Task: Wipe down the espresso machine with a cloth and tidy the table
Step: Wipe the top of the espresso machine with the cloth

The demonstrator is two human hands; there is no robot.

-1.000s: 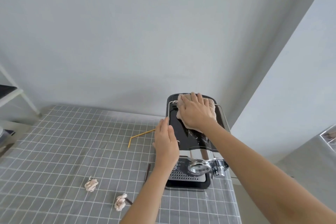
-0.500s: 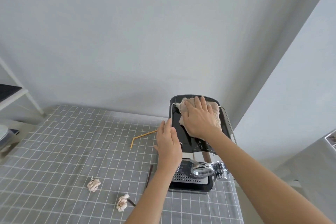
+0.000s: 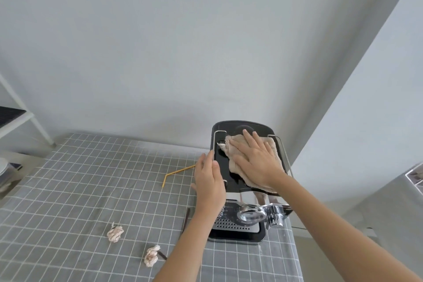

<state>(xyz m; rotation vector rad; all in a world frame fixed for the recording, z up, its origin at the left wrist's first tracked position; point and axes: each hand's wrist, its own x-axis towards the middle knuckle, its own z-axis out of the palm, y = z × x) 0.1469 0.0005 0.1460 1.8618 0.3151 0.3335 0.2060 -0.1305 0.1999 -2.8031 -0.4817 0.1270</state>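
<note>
A black and chrome espresso machine (image 3: 231, 228) stands at the right end of the table. A beige cloth (image 3: 235, 163) lies spread on its glossy top. My right hand (image 3: 256, 158) presses flat on the cloth, fingers pointing to the back left. My left hand (image 3: 209, 181) rests flat against the machine's left side, fingers together and straight, holding nothing. The chrome portafilter (image 3: 256, 213) sticks out at the machine's front.
The table wears a grey checked tablecloth (image 3: 80, 190). Two crumpled paper balls (image 3: 115, 232) (image 3: 151, 256) lie near the front. A bent yellow straw (image 3: 177, 173) and a dark stick (image 3: 185, 220) lie left of the machine. A white shelf (image 3: 16, 119) stands far left.
My right hand has slid the cloth forward and rightward over the machine's top, spreading it wider. My left hand stays against the machine's left side.
</note>
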